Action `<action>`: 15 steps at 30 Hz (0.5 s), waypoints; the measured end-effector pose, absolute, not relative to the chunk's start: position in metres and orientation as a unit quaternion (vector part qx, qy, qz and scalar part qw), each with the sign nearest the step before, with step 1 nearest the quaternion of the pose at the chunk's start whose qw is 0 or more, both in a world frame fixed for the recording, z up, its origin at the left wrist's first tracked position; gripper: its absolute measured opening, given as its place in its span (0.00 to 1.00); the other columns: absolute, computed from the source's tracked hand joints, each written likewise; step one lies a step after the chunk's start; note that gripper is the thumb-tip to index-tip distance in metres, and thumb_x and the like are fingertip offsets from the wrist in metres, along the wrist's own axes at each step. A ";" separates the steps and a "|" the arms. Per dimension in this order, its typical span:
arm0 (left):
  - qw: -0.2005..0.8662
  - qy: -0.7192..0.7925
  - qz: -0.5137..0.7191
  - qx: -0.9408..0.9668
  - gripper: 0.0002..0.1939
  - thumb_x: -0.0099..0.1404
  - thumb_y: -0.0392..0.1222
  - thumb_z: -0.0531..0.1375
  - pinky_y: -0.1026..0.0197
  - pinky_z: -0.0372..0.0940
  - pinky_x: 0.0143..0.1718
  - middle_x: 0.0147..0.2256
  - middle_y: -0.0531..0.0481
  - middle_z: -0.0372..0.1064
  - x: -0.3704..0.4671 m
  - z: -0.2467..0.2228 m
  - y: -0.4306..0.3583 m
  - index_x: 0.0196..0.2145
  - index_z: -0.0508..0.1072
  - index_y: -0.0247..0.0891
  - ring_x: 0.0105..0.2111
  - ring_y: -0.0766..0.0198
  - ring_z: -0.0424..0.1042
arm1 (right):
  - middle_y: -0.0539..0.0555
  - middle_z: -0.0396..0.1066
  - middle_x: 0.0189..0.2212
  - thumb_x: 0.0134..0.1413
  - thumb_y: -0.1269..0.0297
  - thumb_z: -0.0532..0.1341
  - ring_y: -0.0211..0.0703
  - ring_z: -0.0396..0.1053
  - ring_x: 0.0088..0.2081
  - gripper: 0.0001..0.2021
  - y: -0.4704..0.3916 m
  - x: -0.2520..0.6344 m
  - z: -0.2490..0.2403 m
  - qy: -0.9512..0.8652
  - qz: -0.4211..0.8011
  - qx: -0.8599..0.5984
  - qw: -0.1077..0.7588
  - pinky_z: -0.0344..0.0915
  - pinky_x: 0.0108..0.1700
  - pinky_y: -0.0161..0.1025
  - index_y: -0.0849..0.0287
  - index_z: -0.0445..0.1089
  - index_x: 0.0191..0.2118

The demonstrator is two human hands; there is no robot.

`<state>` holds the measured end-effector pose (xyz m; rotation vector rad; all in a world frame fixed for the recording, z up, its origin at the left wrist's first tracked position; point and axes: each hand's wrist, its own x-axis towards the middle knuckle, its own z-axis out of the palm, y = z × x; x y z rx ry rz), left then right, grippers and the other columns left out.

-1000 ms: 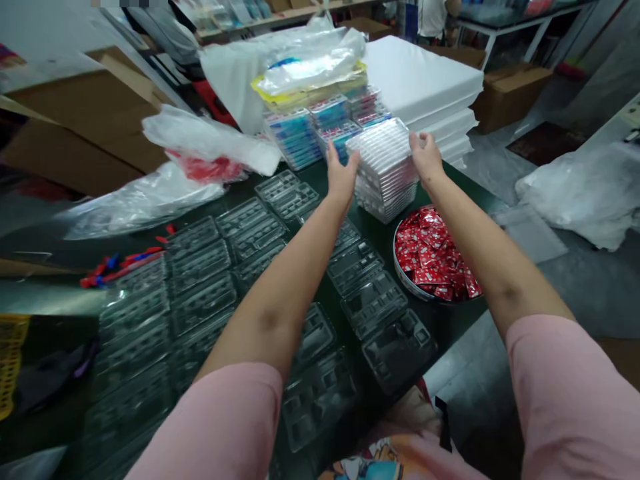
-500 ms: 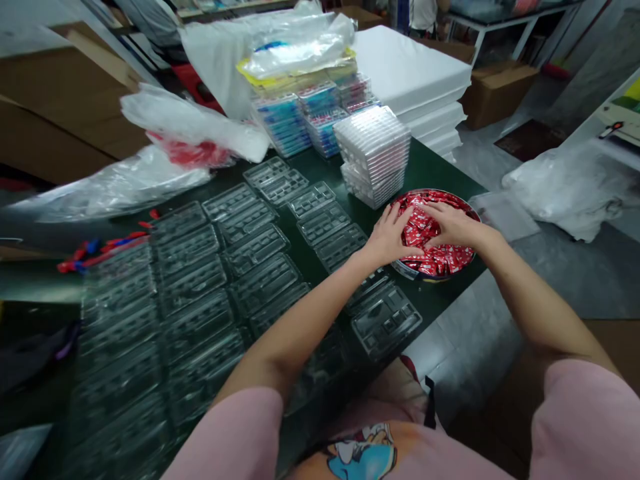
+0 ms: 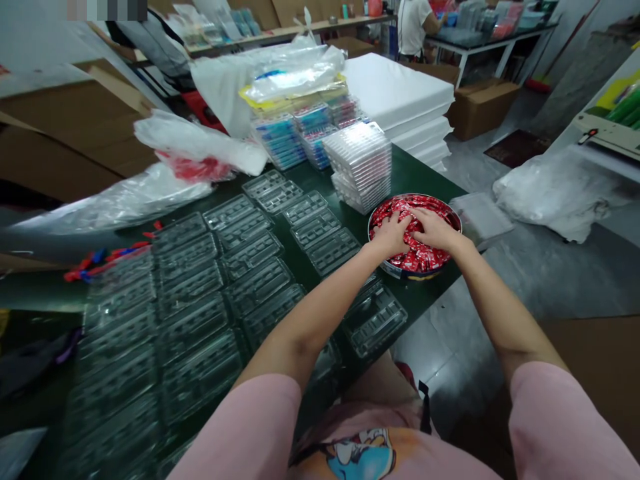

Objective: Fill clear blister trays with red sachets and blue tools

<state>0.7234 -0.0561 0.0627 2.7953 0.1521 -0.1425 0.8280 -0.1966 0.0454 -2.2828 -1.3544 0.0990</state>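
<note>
A round tin [image 3: 395, 272] full of small red packets [image 3: 417, 261] stands near the table's right edge. My left hand [image 3: 391, 237] rests on the packets from the left, its fingers spread and their tips down among them. From the right, my right hand [image 3: 434, 229] reaches into the same heap with fingers apart, close to the left one. Neither hand visibly holds a packet. Beside the tin rises a stack of clear plastic trays [image 3: 361, 163]. Rows of clear compartment trays [image 3: 257, 267] lie on the dark green table to the left.
Stacked blue-and-red packs [image 3: 280, 140] and plastic bags [image 3: 295, 83] stand at the back, by piled white sheets [image 3: 400, 87]. Red and blue pieces [image 3: 107, 260] lie at left. Cardboard boxes [image 3: 483, 107] stand on the floor. A co-worker [image 3: 414, 30] is in the background.
The camera view has shifted, so the tin appears farther left. Both hands stay over the red packets and have come closer together.
</note>
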 end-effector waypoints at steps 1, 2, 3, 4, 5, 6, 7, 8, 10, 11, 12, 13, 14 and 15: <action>0.167 0.054 -0.037 0.984 0.45 0.55 0.38 0.66 0.29 0.57 0.54 0.68 0.33 0.42 0.723 0.061 -0.057 0.67 0.53 0.44 0.63 0.31 0.51 | 0.67 0.62 0.60 0.50 0.68 0.60 0.58 0.60 0.62 0.32 -0.197 0.826 0.046 -0.494 0.024 -0.833 0.247 0.56 0.64 0.56 0.65 0.61 0.63; 0.165 0.052 -0.024 0.985 0.43 0.56 0.36 0.64 0.32 0.58 0.55 0.68 0.33 0.43 0.722 0.059 -0.057 0.66 0.54 0.43 0.63 0.32 0.53 | 0.66 0.64 0.59 0.50 0.69 0.60 0.57 0.61 0.61 0.30 -0.199 0.824 0.047 -0.496 0.014 -0.831 0.253 0.57 0.63 0.55 0.65 0.63 0.61; 0.163 0.048 -0.011 0.985 0.40 0.57 0.34 0.63 0.34 0.58 0.56 0.67 0.34 0.45 0.722 0.058 -0.057 0.66 0.56 0.43 0.62 0.35 0.55 | 0.66 0.65 0.58 0.50 0.69 0.59 0.57 0.63 0.60 0.28 -0.200 0.821 0.048 -0.499 0.005 -0.826 0.261 0.58 0.63 0.54 0.65 0.64 0.60; 0.162 0.043 0.002 0.986 0.38 0.58 0.31 0.60 0.38 0.58 0.58 0.67 0.34 0.47 0.722 0.057 -0.057 0.65 0.58 0.42 0.62 0.38 0.56 | 0.65 0.67 0.57 0.51 0.69 0.59 0.56 0.64 0.58 0.26 -0.202 0.819 0.049 -0.503 -0.002 -0.821 0.270 0.59 0.62 0.53 0.65 0.66 0.58; 0.161 0.038 0.016 0.986 0.36 0.59 0.29 0.58 0.41 0.58 0.59 0.66 0.35 0.50 0.721 0.056 -0.056 0.65 0.59 0.41 0.62 0.41 0.58 | 0.65 0.68 0.55 0.51 0.69 0.58 0.55 0.65 0.57 0.25 -0.203 0.817 0.050 -0.506 -0.008 -0.815 0.281 0.59 0.62 0.52 0.65 0.67 0.57; 0.161 0.033 0.030 0.986 0.34 0.60 0.28 0.55 0.44 0.57 0.60 0.65 0.35 0.53 0.721 0.055 -0.055 0.64 0.61 0.40 0.61 0.44 0.59 | 0.64 0.69 0.54 0.51 0.69 0.58 0.54 0.66 0.56 0.24 -0.204 0.816 0.051 -0.509 -0.012 -0.809 0.293 0.60 0.61 0.51 0.65 0.68 0.55; 0.164 0.027 0.042 0.985 0.32 0.61 0.27 0.53 0.46 0.56 0.61 0.64 0.35 0.55 0.721 0.055 -0.053 0.63 0.63 0.39 0.61 0.47 0.60 | 0.63 0.70 0.53 0.51 0.69 0.58 0.54 0.67 0.55 0.23 -0.205 0.814 0.051 -0.509 -0.016 -0.805 0.305 0.60 0.61 0.51 0.64 0.69 0.54; 0.171 0.022 0.053 0.984 0.31 0.61 0.26 0.52 0.47 0.56 0.61 0.63 0.36 0.57 0.721 0.054 -0.052 0.62 0.65 0.38 0.61 0.48 0.61 | 0.63 0.71 0.53 0.51 0.69 0.58 0.53 0.67 0.54 0.22 -0.206 0.812 0.051 -0.506 -0.019 -0.802 0.316 0.61 0.60 0.51 0.64 0.69 0.54; 0.197 0.010 0.073 0.978 0.30 0.61 0.26 0.51 0.49 0.56 0.62 0.62 0.38 0.60 0.721 0.052 -0.047 0.60 0.68 0.39 0.60 0.50 0.62 | 0.61 0.72 0.51 0.53 0.68 0.58 0.53 0.68 0.53 0.19 -0.207 0.809 0.051 -0.494 -0.021 -0.801 0.338 0.60 0.60 0.52 0.62 0.71 0.51; 0.213 0.007 0.086 0.973 0.30 0.61 0.26 0.51 0.50 0.56 0.62 0.61 0.39 0.61 0.722 0.051 -0.045 0.59 0.70 0.39 0.60 0.50 0.63 | 0.60 0.72 0.50 0.53 0.67 0.58 0.53 0.68 0.53 0.18 -0.207 0.808 0.051 -0.486 -0.021 -0.801 0.348 0.60 0.60 0.52 0.60 0.72 0.50; 0.230 0.006 0.102 0.968 0.29 0.60 0.26 0.51 0.50 0.57 0.61 0.60 0.40 0.63 0.722 0.049 -0.042 0.57 0.71 0.39 0.59 0.51 0.64 | 0.60 0.73 0.50 0.53 0.67 0.58 0.52 0.67 0.53 0.17 -0.207 0.807 0.052 -0.478 -0.022 -0.801 0.359 0.60 0.60 0.52 0.59 0.72 0.49; 0.246 0.007 0.117 0.962 0.28 0.59 0.26 0.51 0.51 0.58 0.61 0.59 0.41 0.64 0.723 0.048 -0.038 0.56 0.73 0.39 0.58 0.52 0.65 | 0.59 0.73 0.50 0.53 0.66 0.59 0.52 0.67 0.53 0.16 -0.207 0.806 0.052 -0.472 -0.022 -0.800 0.370 0.59 0.60 0.52 0.58 0.73 0.48; 0.260 0.010 0.134 0.956 0.28 0.59 0.26 0.51 0.52 0.58 0.60 0.57 0.41 0.66 0.725 0.046 -0.035 0.54 0.74 0.39 0.57 0.52 0.66 | 0.59 0.73 0.50 0.53 0.65 0.59 0.52 0.67 0.54 0.15 -0.208 0.805 0.053 -0.467 -0.022 -0.797 0.382 0.59 0.60 0.52 0.58 0.73 0.47; 0.272 0.012 0.151 0.950 0.28 0.58 0.26 0.51 0.52 0.59 0.60 0.56 0.41 0.68 0.726 0.044 -0.031 0.53 0.75 0.38 0.55 0.53 0.67 | 0.59 0.73 0.50 0.54 0.64 0.60 0.51 0.67 0.54 0.15 -0.208 0.804 0.054 -0.461 -0.022 -0.794 0.395 0.59 0.60 0.51 0.58 0.73 0.47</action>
